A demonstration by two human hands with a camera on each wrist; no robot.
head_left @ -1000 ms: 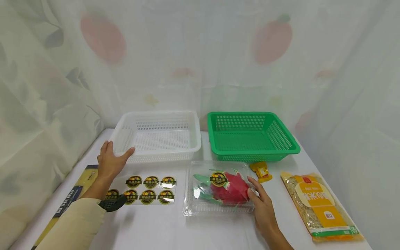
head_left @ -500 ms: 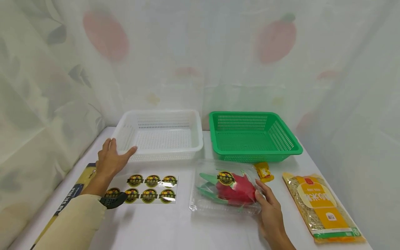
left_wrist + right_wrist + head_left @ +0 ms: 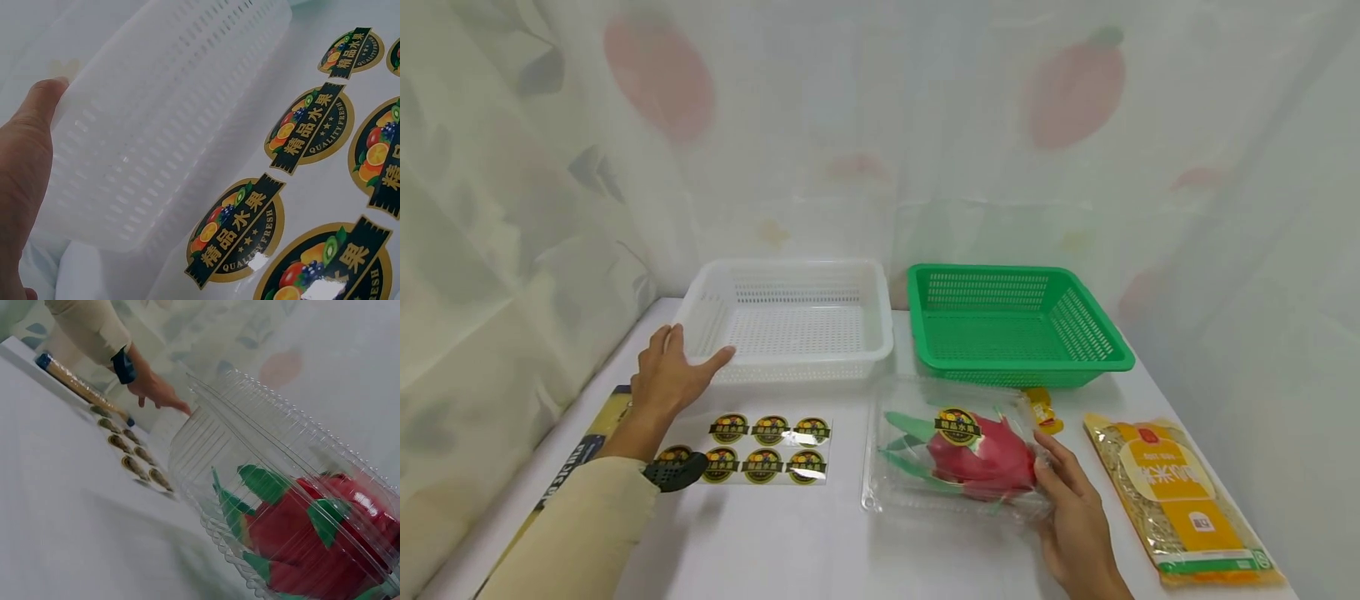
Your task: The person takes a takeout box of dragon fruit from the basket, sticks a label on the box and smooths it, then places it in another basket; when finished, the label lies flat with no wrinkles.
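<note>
My left hand (image 3: pixel 666 371) rests at the near left corner of a white plastic basket (image 3: pixel 797 360). Its thumb lies spread along the front rim, and in the left wrist view the thumb (image 3: pixel 31 137) touches the basket wall (image 3: pixel 144 125). With my right hand (image 3: pixel 1078 508) I grip the right end of a clear plastic clamshell box (image 3: pixel 880 487), tilted and raised off the table. A red dragon fruit (image 3: pixel 985 458) with green leaf tips lies inside; a round black-and-gold label (image 3: pixel 958 426) is on the lid. Several matching stickers (image 3: pixel 767 467) sit on a sheet between the hands.
A green basket (image 3: pixel 1022 367) stands right of the white one. Near its front lies a small yellow packet (image 3: pixel 1042 410), partly hidden by the box. A noodle bag (image 3: pixel 1183 500) is at far right. A long gold-and-navy package (image 3: pixel 568 467) lies under the left forearm.
The right hand has lifted the clamshell box off the table and moved it slightly right, tilting it. The left hand has stayed at the white basket's corner.
</note>
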